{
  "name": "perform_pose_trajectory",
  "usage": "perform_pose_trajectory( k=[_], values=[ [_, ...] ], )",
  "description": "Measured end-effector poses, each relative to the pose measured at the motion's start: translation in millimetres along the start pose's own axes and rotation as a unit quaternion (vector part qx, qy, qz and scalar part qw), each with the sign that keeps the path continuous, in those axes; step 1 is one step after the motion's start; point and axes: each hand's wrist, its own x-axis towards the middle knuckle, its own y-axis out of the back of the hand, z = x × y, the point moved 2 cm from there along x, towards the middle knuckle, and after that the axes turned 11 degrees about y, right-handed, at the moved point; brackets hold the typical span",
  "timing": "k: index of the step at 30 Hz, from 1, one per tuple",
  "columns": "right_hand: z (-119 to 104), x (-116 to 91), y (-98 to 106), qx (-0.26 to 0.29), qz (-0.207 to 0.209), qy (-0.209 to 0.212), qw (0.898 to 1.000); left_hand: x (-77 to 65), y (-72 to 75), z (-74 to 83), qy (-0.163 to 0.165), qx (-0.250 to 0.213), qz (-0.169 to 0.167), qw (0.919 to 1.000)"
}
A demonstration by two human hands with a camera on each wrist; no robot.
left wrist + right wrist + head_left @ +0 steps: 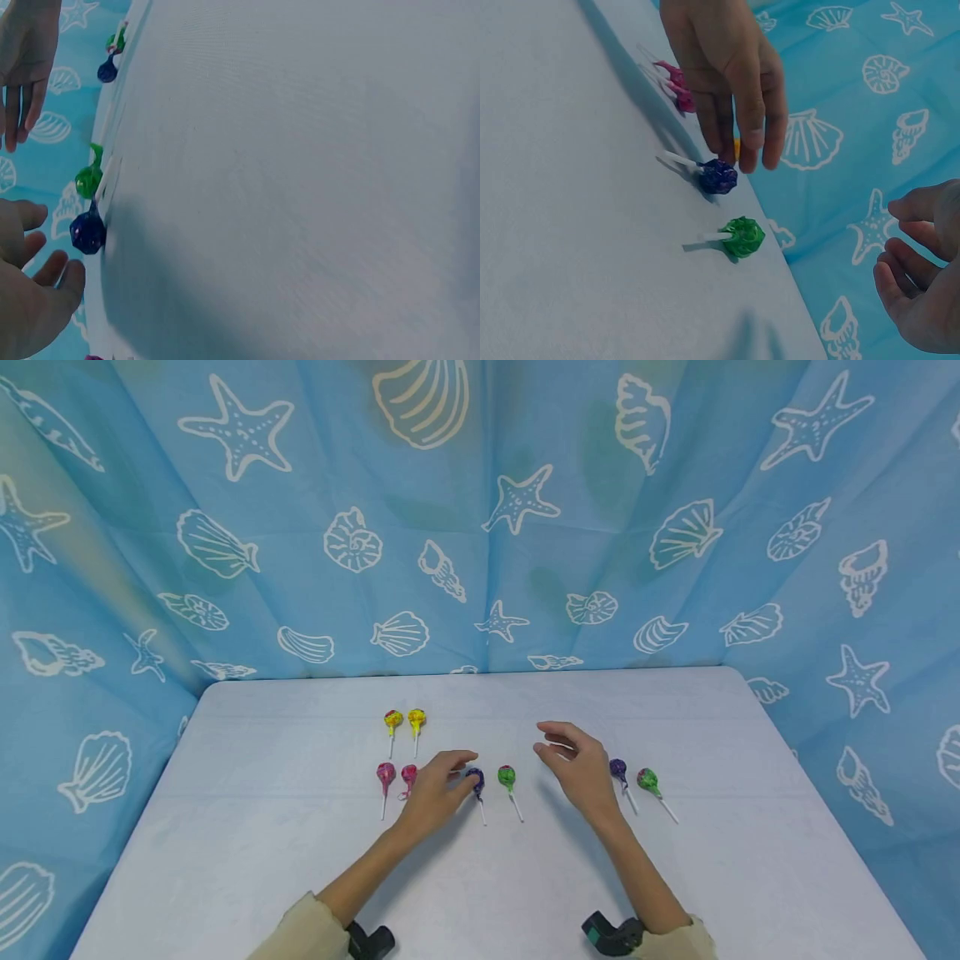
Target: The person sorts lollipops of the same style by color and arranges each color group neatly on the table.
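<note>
My left hand (pixel 437 791) hovers over the table with fingers spread and nothing in them. Its thumb overlaps a purple-wrapped lollipop (pixel 479 789) in the head view, while the left wrist view shows a gap between the fingertips and that purple lollipop (pixel 88 231). Just right of it lies a green lollipop (pixel 507 778). My right hand (pixel 583 774) is raised over the table, fingers loosely bent and holding nothing. Beside it are a second purple lollipop (pixel 618 769) and a second green lollipop (pixel 649 782). The left hand partly hides a pink lollipop (pixel 408 772).
Another pink lollipop (pixel 386 773) lies left of the left hand. Two yellow lollipops (pixel 416 718) lie side by side farther back. A white cloth covers the table (pixel 247 827). Behind its far edge hangs a blue curtain (pixel 465 493) with shells and starfish.
</note>
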Motion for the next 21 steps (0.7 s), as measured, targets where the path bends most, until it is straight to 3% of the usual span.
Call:
perform_pose_trajectory(
  k=[15,21],
  values=[
    [1.9,-1.2,31.1,-0.028,0.003,0.013,1.000,5.3,-12.6,-2.9,0.000,0.064,0.012,0.9979],
    [18.0,-5.4,46.6,-0.058,-0.006,0.008,0.998,4.7,-13.6,-3.5,0.001,0.072,0.012,0.9973]
  ],
)
